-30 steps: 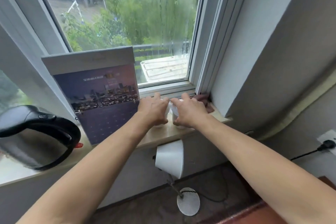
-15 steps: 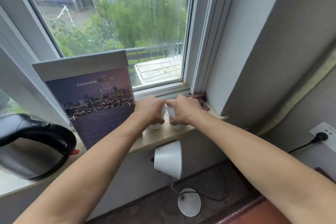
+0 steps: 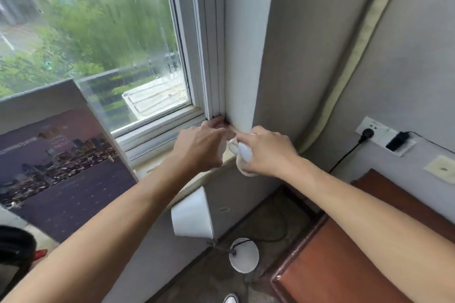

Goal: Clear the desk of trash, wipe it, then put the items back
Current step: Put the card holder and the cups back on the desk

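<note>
The left hand (image 3: 200, 146) reaches to the right end of the sill (image 3: 157, 163), fingers curled; a sliver of white shows at its fingertips, probably a cup, but the hand hides nearly all of it, so I cannot tell what it grasps. Far left, a dark kettle (image 3: 14, 251) is cut off by the frame edge. A calendar (image 3: 59, 167) with a night skyline stands on the sill, leaning against the window (image 3: 98, 32). A dark red thing (image 3: 218, 120) in the sill's corner is mostly hidden behind the left hand's fingers. Just beside that hand, nearly touching it, the right hand (image 3: 267, 151) grips a white cup (image 3: 245, 152) at the sill's right edge, fingers wrapped over it so only its side and bottom rim show. Below the hands a white lamp (image 3: 193, 214) stands on the floor. At the lower right is a brown worktop (image 3: 344, 253), with a wall socket (image 3: 369, 131) above it.
</note>
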Motion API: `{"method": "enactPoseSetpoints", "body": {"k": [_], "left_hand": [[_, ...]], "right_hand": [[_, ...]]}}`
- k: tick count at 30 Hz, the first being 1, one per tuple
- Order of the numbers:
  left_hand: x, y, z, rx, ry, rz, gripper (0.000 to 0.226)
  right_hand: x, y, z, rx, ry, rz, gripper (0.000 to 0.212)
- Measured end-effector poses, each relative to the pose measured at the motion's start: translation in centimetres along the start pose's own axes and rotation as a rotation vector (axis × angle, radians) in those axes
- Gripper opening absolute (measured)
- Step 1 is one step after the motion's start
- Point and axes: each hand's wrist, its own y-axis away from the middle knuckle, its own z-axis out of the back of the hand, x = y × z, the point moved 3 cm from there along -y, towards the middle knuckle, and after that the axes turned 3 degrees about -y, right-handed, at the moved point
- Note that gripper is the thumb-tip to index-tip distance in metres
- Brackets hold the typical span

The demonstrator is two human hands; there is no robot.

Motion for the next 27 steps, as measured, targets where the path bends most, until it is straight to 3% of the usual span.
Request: {"method": "enactPoseSetpoints", "body": {"k": [5,9,17,27], "left_hand": [[-8.4,-2.7,-0.7,0.001,-0.002,-0.249,0.032],[-16.3,-4.2,-2.0,0.040,-0.033,-0.426,0.036],[-31.4,-6.3,-6.6,0.166,-0.010,-0.649,0.028],[-45.0,-11.7,-12.6,0.265,-0.123,-0.820,0.064]], "right_hand": [[-6.6,6.2,-0.4,-0.005,-0.013,-0.195,0.036],[-12.4,11.6,-1.1,0.029,-0.041,-0.376,0.046],[-24.3,22.6,-4.8,0.035,-0.087,-0.658,0.048],[-37.1,28.9,-9.9,0.025,-0.082,-0.851,0.051]]}}
